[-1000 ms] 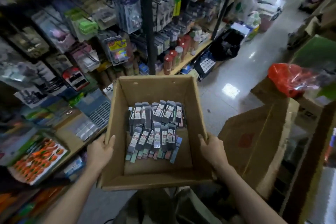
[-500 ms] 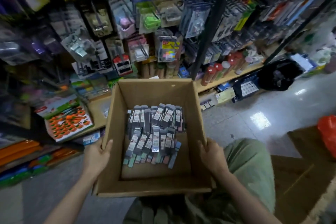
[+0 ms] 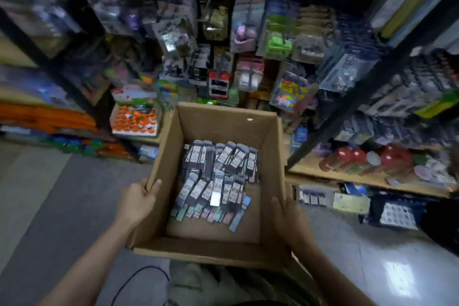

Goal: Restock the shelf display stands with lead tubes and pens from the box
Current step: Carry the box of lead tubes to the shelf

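I carry an open brown cardboard box (image 3: 223,122) in front of me, above the floor. Inside it lies a heap of several dark lead tubes (image 3: 218,176) with white labels and pastel ends. My left hand (image 3: 137,200) grips the box's left wall, thumb over the rim. My right hand (image 3: 290,223) holds the right wall from outside, its fingers hidden behind the cardboard. The shelves with hanging stationery packs (image 3: 248,57) stand straight ahead, just beyond the box.
A black shelf upright (image 3: 347,112) slants down at the right of the box, another (image 3: 62,74) at the left. Red-capped jars (image 3: 360,159) stand on the right shelf board. An orange-printed pack (image 3: 134,122) lies left. Grey floor (image 3: 62,194) spreads at the left.
My view has swung left toward the shelves, which now fill the frame ahead. The box stays in both hands with the same grip; the red bag and cartons at the right are out of view.
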Available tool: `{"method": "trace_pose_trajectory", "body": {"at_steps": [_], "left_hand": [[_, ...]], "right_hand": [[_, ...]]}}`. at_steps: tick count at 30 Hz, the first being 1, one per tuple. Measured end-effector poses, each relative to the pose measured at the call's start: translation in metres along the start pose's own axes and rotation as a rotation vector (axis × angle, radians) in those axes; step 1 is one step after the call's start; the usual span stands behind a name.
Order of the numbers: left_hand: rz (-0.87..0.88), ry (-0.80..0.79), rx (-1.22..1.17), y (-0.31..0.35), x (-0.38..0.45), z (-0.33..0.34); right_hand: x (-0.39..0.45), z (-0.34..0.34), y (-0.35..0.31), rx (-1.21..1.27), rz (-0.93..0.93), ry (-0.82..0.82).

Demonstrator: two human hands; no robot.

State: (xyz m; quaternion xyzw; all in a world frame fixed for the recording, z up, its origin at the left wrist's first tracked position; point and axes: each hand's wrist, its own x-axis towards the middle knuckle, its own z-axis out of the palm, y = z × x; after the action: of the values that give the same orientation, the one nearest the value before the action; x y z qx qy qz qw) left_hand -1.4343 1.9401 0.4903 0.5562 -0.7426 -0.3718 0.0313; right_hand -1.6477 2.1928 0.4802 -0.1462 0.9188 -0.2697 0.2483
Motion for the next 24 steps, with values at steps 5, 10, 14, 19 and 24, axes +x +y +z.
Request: {"method": "trace_pose_trajectory", "body": {"at_steps": [5, 10, 14, 19, 24], "left_hand": [[-0.195, 0.128, -0.148, 0.019, -0.076, 0.043], [-0.323, 0.292, -0.206, 0.022, -0.141, 0.071], [-0.439, 0.363, -0.306, -0.002, -0.161, 0.082], [-0.549, 0.385, -0.365, -0.053, -0.147, 0.075], [-0.649, 0.361, -0.406, -0.123, -0.102, 0.069]], "right_hand": [[0.045, -0.059, 0.027, -0.107, -0.231, -0.206], [0.076, -0.077, 0.015, -0.365, -0.48, -0.298], [0.089, -0.05, -0.005, -0.443, -0.546, -0.359], [0.092, 0.019, -0.037, -0.6, -0.548, -0.384], [0.102, 0.115, -0.056, -0.678, -0.543, -0.447]]}}
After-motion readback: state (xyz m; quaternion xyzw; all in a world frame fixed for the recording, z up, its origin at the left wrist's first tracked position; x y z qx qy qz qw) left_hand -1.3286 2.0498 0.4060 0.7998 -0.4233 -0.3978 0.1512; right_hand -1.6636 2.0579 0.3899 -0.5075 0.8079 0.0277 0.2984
